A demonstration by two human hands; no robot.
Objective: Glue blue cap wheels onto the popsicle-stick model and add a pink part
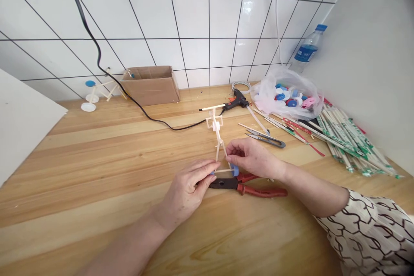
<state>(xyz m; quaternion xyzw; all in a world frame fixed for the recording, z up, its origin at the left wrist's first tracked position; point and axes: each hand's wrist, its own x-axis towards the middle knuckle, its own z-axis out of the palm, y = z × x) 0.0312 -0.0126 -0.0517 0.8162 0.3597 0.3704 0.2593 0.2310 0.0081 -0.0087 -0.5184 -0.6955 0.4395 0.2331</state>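
Between my hands stands a small tricycle model [217, 134] made of wooden sticks, with blue bottle caps as rear wheels and a white cap further along. My left hand [190, 183] closes its fingers on the model's near left corner, largely covering the blue cap there. At the near right side, the bent fingers of my right hand [250, 156] pinch the slanting stick above the other blue cap [235, 170]. Just in front of the model lie red-handled pliers [261, 190], their dark jaws beside my left fingertips.
Behind the model lies a black glue gun [237, 100] with its cable across the table. Thread snips [267, 139], wrapped chopsticks [355, 142] and a bag of bottle caps [287, 95] are on the right. A cardboard box [150, 86] and another stick model [97, 95] stand at back left.
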